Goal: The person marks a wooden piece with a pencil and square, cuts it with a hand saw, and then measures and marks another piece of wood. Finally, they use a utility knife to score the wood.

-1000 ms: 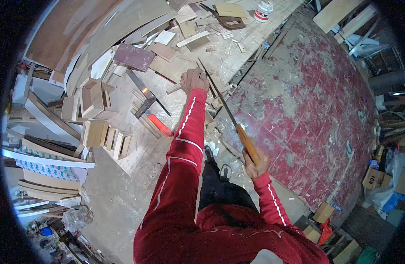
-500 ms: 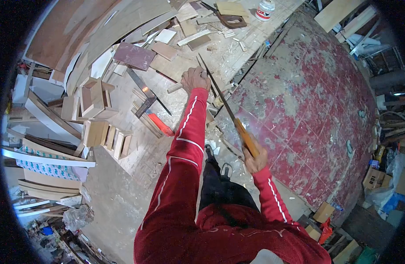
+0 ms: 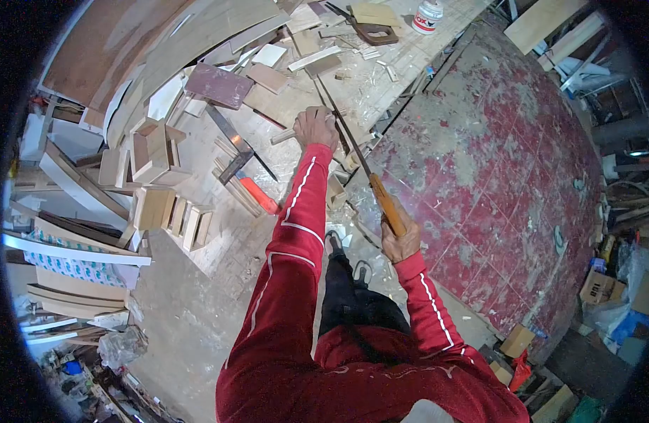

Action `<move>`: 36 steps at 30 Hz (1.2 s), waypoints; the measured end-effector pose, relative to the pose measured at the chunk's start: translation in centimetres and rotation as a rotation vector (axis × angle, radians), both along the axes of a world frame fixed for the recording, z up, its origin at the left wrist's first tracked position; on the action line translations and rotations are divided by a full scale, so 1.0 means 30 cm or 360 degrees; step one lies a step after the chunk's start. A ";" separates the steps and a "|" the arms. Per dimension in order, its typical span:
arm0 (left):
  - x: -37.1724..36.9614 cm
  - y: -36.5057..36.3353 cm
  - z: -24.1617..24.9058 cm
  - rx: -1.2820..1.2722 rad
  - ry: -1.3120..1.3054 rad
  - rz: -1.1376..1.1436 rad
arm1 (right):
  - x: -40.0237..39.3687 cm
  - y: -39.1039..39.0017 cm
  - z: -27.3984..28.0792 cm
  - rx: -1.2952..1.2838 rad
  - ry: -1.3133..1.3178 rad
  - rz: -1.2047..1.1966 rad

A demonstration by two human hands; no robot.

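My right hand [image 3: 402, 238] is closed around the wooden handle of a handsaw [image 3: 386, 201]. Its narrow blade points up and away, passing close along the right side of my left hand [image 3: 315, 127]. That hand is closed over a thin wooden strip [image 3: 283, 137] on the workbench, and the strip's left end sticks out past the fingers. Where the blade meets the strip is hard to make out. Left of my forearm lie a metal square [image 3: 234, 141] and a tool with a red handle [image 3: 258, 195], both resting over several thin sticks.
Boards and offcuts [image 3: 219, 85] cover the back of the workbench [image 3: 219, 247]. Another handsaw [image 3: 372, 32] and a white tub [image 3: 427, 17] lie at the far end. Small wooden boxes [image 3: 154, 151] stand on the left. The worn red floor [image 3: 494, 176] stretches to the right.
My right hand and the saw have moved forward and slightly left, along the blade's length. My left hand stays on the strip, nearly in place.
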State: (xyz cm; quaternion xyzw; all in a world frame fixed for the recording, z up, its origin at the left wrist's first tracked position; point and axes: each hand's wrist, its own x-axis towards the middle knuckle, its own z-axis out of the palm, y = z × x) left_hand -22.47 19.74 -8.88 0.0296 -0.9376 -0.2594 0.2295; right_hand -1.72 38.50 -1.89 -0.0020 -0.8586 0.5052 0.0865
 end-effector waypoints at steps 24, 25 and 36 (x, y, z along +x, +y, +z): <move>0.011 0.007 0.031 -0.0097 -0.0032 0.0059 | 0.102 0.066 0.050 0.0053 -0.0032 0.0078; 0.013 0.005 0.027 -0.0106 -0.0020 0.0056 | 0.114 0.069 0.057 0.0060 -0.0085 0.0069; 0.015 0.007 0.008 -0.0090 -0.0055 0.0056 | 0.131 0.072 0.054 0.0043 -0.0102 0.0018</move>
